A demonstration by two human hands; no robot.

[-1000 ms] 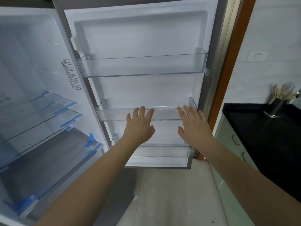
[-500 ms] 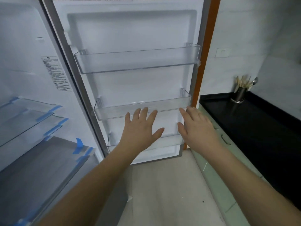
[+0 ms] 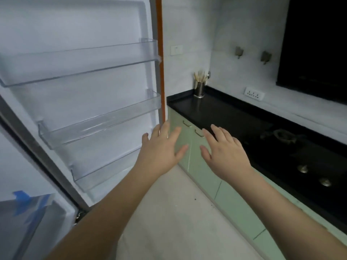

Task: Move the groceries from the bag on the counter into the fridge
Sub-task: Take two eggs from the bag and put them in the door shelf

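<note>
The fridge door [image 3: 84, 25] stands wide open on the left, with three clear door bins, the middle bin [image 3: 97, 122] holding nothing. A corner of the fridge's inner shelf with blue tape [image 3: 28, 205] shows at lower left. My left hand [image 3: 159, 149] is held out, fingers spread, in front of the door's right edge, holding nothing. My right hand [image 3: 225, 152] is also spread and empty, over the front edge of the black counter [image 3: 216, 111]. No bag or groceries are in view.
A metal cup of utensils [image 3: 199, 89] stands at the counter's far left corner. A gas hob [image 3: 285, 137] with knobs [image 3: 302, 168] is set in the counter. Pale green cabinets [image 3: 199, 171] run below. Beige floor [image 3: 169, 222] lies between fridge and cabinets.
My view has swung right, from the fridge door toward the counter. Both hands moved right with it, staying spread and empty.
</note>
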